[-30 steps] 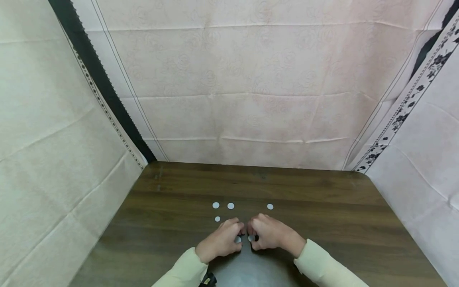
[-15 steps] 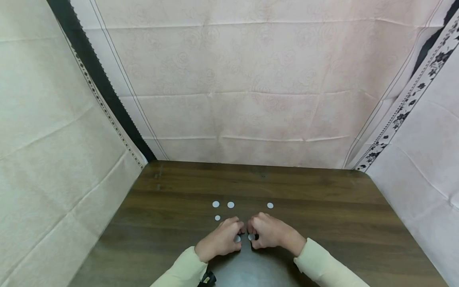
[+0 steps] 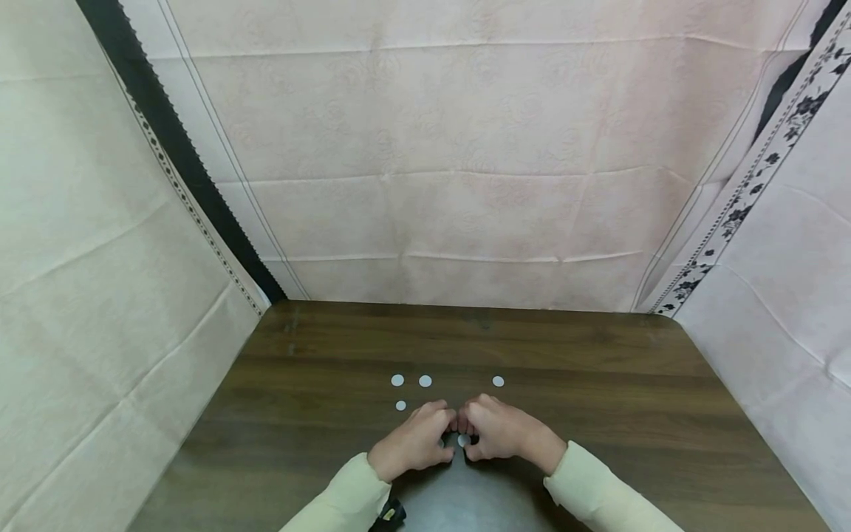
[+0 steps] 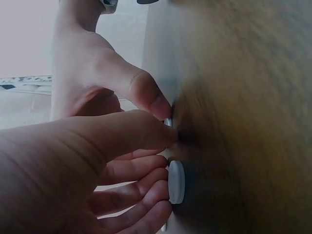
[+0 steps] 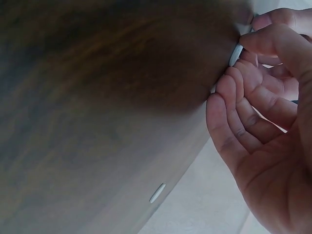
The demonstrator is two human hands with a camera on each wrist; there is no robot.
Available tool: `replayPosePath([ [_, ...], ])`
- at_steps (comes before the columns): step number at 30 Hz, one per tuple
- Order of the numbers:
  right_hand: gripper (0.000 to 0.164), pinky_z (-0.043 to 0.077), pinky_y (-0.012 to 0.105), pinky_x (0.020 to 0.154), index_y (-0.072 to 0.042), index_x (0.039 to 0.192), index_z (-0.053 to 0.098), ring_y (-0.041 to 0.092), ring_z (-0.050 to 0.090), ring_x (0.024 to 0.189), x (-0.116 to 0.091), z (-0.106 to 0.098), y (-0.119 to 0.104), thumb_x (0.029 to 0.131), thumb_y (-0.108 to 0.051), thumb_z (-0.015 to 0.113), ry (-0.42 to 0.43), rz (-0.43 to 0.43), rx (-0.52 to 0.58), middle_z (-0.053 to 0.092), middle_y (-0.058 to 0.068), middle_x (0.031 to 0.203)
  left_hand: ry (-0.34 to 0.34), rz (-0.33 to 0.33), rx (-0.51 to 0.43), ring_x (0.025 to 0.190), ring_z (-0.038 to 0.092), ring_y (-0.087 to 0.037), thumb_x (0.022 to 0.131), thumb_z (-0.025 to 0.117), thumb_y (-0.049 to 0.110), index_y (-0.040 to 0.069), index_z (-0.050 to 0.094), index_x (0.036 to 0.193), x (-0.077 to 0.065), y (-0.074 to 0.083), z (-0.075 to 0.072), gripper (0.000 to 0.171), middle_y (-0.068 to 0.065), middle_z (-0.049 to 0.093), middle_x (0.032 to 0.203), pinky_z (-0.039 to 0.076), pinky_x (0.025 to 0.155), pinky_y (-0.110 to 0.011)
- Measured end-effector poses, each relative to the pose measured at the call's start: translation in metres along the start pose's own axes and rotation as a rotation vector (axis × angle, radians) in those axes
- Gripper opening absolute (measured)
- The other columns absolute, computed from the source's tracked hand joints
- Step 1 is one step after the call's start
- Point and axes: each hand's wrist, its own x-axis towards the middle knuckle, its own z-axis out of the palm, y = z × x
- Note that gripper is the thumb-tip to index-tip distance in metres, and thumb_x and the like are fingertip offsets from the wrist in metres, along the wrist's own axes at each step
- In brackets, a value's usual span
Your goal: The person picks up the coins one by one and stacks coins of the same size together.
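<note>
My left hand [image 3: 415,441] and right hand [image 3: 501,431] lie close together on the wooden table, knuckles meeting in the head view. Between the curled fingers and thumb of the left hand is a flat white disc [image 4: 176,182], low against the wood; the head view mostly hides it behind that hand. The right hand holds another white disc [image 3: 463,440] between thumb and fingers. Its thin edge shows in the right wrist view, where the same disc [image 5: 236,54] lies at the thumb tip.
Beyond the hands, two white discs [image 3: 397,380] [image 3: 425,380] lie side by side. A smaller disc [image 3: 401,406] is nearer the left hand, and one more disc [image 3: 498,381] lies farther right. Pale cloth [image 3: 425,177] hangs behind the brown table [image 3: 565,347] and along both sides.
The left hand has slid slightly right, closing the gap to the right hand, and its disc is now more hidden. The right hand stays nearly still. The head view has shifted a little.
</note>
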Motion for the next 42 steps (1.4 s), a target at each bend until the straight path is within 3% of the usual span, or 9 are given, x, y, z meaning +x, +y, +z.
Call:
replayPosePath([
  [1,0.016,0.050,0.015,0.063,-0.010,0.090,0.071,-0.002,0.058,0.070,-0.001,0.000,0.001,0.079,-0.003,0.081,-0.001,-0.003,0.011,0.069,-0.004,0.081,0.005,0.009,0.007,0.076,0.045,-0.006,0.079,0.081,0.017,0.019,0.064,0.088,0.002,-0.005,0.006,0.019,0.009,0.051,0.086,0.041,0.064,-0.023],
  [3,0.017,0.052,0.015,0.065,-0.009,0.091,0.072,0.000,0.061,0.071,-0.002,-0.002,0.002,0.079,-0.002,0.081,-0.003,-0.012,0.042,0.070,-0.003,0.082,0.003,0.010,0.009,0.075,0.045,-0.006,0.080,0.081,0.017,0.019,0.065,0.088,0.002,0.000,0.002,0.018,0.008,0.052,0.086,0.041,0.064,-0.024],
  [8,0.016,0.055,0.017,0.069,-0.009,0.095,0.075,0.002,0.066,0.077,-0.009,-0.010,0.005,0.082,-0.005,0.081,-0.027,0.004,0.078,0.073,-0.001,0.087,-0.028,-0.022,0.014,0.076,0.047,-0.006,0.083,0.082,0.016,0.015,0.068,0.087,-0.003,0.038,-0.032,0.015,0.006,0.055,0.085,0.044,0.066,-0.023],
  [11,0.016,0.056,0.019,0.073,-0.008,0.099,0.075,0.003,0.067,0.082,-0.014,-0.018,0.007,0.084,-0.009,0.082,-0.037,0.043,0.059,0.073,0.000,0.092,-0.054,-0.044,0.011,0.078,0.047,-0.004,0.085,0.081,0.015,0.013,0.071,0.091,-0.003,0.049,-0.039,0.012,0.006,0.058,0.088,0.045,0.069,-0.021],
  [15,0.017,0.057,0.022,0.076,-0.006,0.102,0.075,0.004,0.067,0.085,-0.021,-0.031,0.010,0.088,-0.011,0.081,-0.038,0.075,0.043,0.073,0.002,0.096,-0.080,-0.061,-0.015,0.078,0.048,-0.001,0.087,0.082,0.013,0.011,0.073,0.096,-0.001,0.051,-0.039,0.013,0.005,0.062,0.091,0.047,0.071,-0.018],
  [22,0.018,0.059,0.024,0.076,-0.001,0.104,0.075,0.008,0.069,0.085,-0.027,-0.058,0.021,0.089,-0.010,0.080,-0.018,0.073,-0.029,0.076,0.007,0.096,-0.060,-0.040,0.007,0.077,0.050,-0.001,0.085,0.083,0.014,0.012,0.075,0.091,0.003,0.051,-0.037,0.010,0.006,0.065,0.088,0.046,0.070,-0.017],
  [29,0.023,0.061,0.032,0.078,0.003,0.108,0.075,0.021,0.073,0.090,-0.024,-0.083,0.032,0.089,-0.007,0.080,-0.015,0.130,-0.070,0.077,0.014,0.103,-0.072,-0.055,0.037,0.076,0.050,-0.003,0.086,0.084,0.015,0.013,0.075,0.089,0.004,0.056,-0.038,0.010,0.006,0.065,0.084,0.046,0.071,-0.019],
  [36,0.017,0.056,0.027,0.068,0.000,0.099,0.076,0.014,0.066,0.077,-0.013,-0.086,0.051,0.085,-0.006,0.083,0.010,0.109,-0.171,0.075,0.010,0.092,-0.084,-0.076,0.019,0.074,0.049,-0.002,0.086,0.084,0.015,0.013,0.075,0.090,0.005,0.058,-0.039,0.010,0.005,0.065,0.085,0.046,0.069,-0.018],
  [42,0.015,0.053,0.029,0.067,0.001,0.097,0.075,0.009,0.057,0.074,-0.005,-0.084,0.060,0.085,-0.006,0.082,0.002,0.121,-0.190,0.072,0.010,0.089,-0.083,-0.074,0.036,0.075,0.050,-0.002,0.086,0.083,0.015,0.013,0.075,0.090,0.005,0.058,-0.039,0.010,0.006,0.065,0.084,0.045,0.071,-0.018],
])
